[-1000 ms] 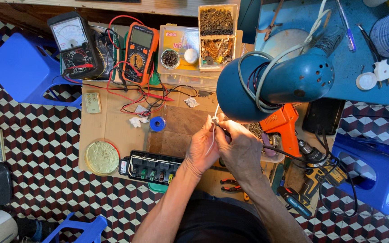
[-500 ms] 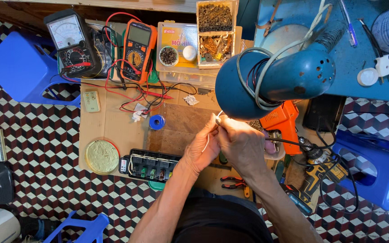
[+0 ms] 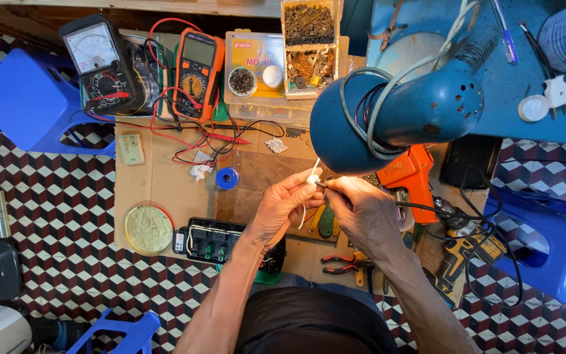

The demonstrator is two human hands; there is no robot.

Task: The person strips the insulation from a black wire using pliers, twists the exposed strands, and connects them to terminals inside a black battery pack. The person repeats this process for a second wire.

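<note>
Both hands are up under the blue desk lamp (image 3: 394,118). The left hand (image 3: 283,210) pinches a small white part (image 3: 312,178) with thin white wires hanging from it, and the right hand (image 3: 368,213) holds a slim soldering iron (image 3: 339,189) with its tip right at that part. Its black cord runs off to the right. On the cardboard-covered bench sit an orange digital multimeter (image 3: 196,72), a black analog meter (image 3: 99,62), a blue solder spool (image 3: 227,177), a round tin (image 3: 147,229) and red-handled pliers (image 3: 342,264) near the right wrist.
</note>
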